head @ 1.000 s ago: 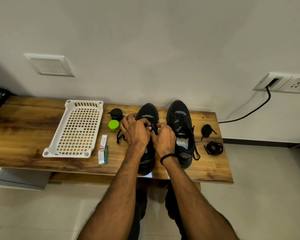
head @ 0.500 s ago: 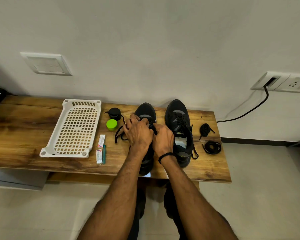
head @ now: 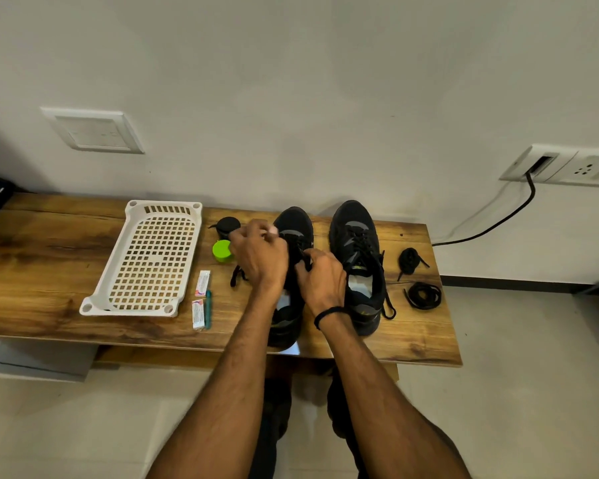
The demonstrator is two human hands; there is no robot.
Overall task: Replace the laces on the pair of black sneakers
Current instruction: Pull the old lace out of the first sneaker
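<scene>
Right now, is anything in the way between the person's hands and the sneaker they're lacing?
Nothing visible. The left hand and right hand are already on the left black sneaker, gripping its lace over the tongue. The right black sneaker and the coiled spare laces lie off to the right, out of the way.

A single wide-angle camera, worn on the person's head, looks forward and down across a long brown wooden table set against a plain white wall. Both bare forearms reach in from the bottom edge, placing the viewpoint close above the table's near edge. The left hand and right hand sit near mid-frame, seen from the backs, so the fingers only appear to pinch the thin black lace. The lens bows the table's edges, and pale floor tiles fill the foreground.
</scene>
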